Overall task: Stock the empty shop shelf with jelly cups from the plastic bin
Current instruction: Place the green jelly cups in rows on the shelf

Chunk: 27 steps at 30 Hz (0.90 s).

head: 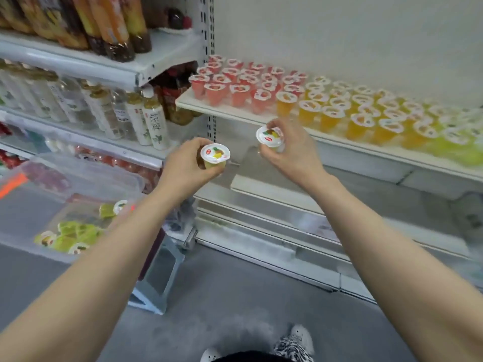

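My left hand [183, 168] grips a pale yellow jelly cup [214, 155] with a white foil lid, held upright in front of the shelf upright. My right hand [292, 150] holds a second jelly cup [270, 137] just below the front edge of the white shelf [235, 111]. That shelf carries rows of red cups [235, 82] at the left, orange cups [360, 113] in the middle and green cups [460, 142] at the right. A clear plastic bin [86, 178] at my lower left holds several green jelly cups [70, 236].
Bottled drinks [104, 111] fill the shelves to the left of the perforated upright [209, 48]. The bin stands on a small grey stool [159, 273]. Lower white shelves [287, 197] lie beneath the stocked one. Grey floor and my shoes [295, 343] are at the bottom.
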### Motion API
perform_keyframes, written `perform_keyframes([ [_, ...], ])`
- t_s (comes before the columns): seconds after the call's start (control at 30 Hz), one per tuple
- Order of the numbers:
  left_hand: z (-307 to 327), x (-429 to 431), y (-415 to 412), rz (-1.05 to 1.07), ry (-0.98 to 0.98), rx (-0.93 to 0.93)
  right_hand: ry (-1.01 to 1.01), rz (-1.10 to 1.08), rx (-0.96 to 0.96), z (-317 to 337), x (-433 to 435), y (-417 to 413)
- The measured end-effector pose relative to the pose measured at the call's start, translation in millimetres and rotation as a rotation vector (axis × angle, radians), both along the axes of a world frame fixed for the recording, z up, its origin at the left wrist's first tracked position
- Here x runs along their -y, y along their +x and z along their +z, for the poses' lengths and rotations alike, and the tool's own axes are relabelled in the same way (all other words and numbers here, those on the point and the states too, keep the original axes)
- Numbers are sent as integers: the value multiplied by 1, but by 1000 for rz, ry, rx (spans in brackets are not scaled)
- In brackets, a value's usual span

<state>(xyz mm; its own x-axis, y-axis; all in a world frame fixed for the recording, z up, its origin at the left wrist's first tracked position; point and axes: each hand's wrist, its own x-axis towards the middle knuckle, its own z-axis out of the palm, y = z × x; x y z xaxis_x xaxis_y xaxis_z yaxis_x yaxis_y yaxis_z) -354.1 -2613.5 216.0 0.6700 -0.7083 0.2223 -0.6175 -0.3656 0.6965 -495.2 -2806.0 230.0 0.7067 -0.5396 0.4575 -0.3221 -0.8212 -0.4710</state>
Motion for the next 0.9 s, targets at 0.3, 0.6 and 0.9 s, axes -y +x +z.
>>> perform_keyframes([
  [0.3,32,131,-100,-230,-15,-7,-71,-238,87,25,94,-141],
  [0.6,59,274,-217,-391,-90,29,-72,-419,71,52,212,-290],
  [0.9,64,373,-305,-373,-104,28,83,-576,-24,48,336,-386],
])
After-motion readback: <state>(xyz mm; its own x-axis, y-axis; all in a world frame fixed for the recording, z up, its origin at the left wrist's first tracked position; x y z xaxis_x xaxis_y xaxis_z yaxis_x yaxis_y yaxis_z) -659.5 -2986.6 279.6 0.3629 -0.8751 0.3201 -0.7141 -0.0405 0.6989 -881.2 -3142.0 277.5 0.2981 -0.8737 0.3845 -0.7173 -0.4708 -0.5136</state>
